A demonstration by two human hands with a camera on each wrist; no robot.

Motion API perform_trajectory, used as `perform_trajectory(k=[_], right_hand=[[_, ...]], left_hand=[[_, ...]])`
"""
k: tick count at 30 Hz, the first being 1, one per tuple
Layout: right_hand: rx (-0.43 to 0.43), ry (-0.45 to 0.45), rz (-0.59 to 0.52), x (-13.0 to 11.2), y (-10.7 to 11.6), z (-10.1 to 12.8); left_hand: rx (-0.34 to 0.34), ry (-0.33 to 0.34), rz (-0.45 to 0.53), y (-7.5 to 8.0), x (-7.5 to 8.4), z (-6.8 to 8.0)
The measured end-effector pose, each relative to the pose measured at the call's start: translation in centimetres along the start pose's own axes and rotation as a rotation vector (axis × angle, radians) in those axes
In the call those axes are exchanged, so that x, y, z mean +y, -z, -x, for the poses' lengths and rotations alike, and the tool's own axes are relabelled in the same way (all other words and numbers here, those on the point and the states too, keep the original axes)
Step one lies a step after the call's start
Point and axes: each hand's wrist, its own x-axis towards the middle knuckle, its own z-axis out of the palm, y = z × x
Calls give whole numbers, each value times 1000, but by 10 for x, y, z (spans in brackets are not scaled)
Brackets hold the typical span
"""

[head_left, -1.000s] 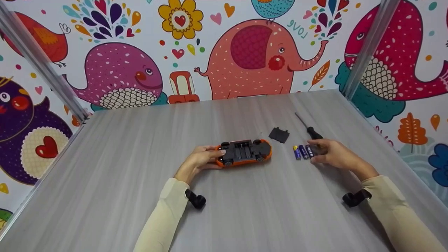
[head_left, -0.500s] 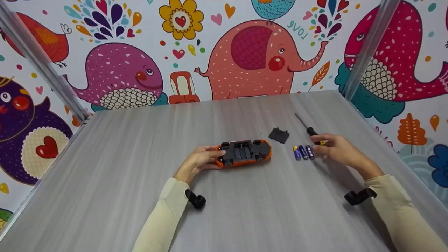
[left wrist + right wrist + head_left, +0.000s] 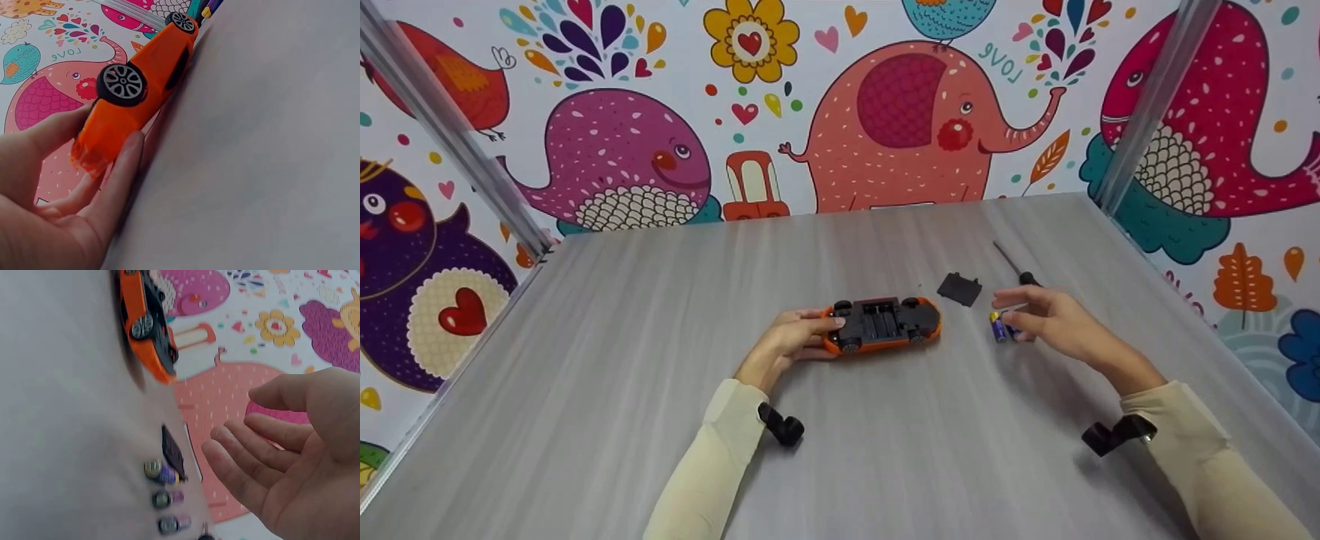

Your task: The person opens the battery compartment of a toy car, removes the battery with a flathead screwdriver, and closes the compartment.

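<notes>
An orange toy car [image 3: 885,324] lies upside down on the grey table [image 3: 660,360], its black underside and empty battery bay facing up. My left hand [image 3: 823,330] grips the car's left end, thumb on one side and fingers on the other [image 3: 126,160]. My right hand [image 3: 1003,310] hovers with relaxed fingers just above three small batteries [image 3: 997,328], holding nothing. The right wrist view shows the batteries [image 3: 163,498] in a row on the table, apart from my right hand's fingers [image 3: 242,467]. A black battery cover [image 3: 958,289] lies between the car and the batteries.
A thin screwdriver [image 3: 1009,264] lies behind my right hand, its handle partly hidden. Colourful cartoon walls and two slanted metal posts [image 3: 1147,112] close off the table at the back and sides.
My right hand has lifted off the table beside the screwdriver handle and moved left, so that it now hangs over the batteries. The left hand and the car have stayed put.
</notes>
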Motion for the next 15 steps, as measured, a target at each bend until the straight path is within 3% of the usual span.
perform_trajectory(k=[6,15], right_hand=[[0,-62,-90,-17,-10,-2],[31,-163,-228,-34,-31,-18]], left_hand=[[27,-19,30,-1,2,0],[82,-114,147,-7,8,3]])
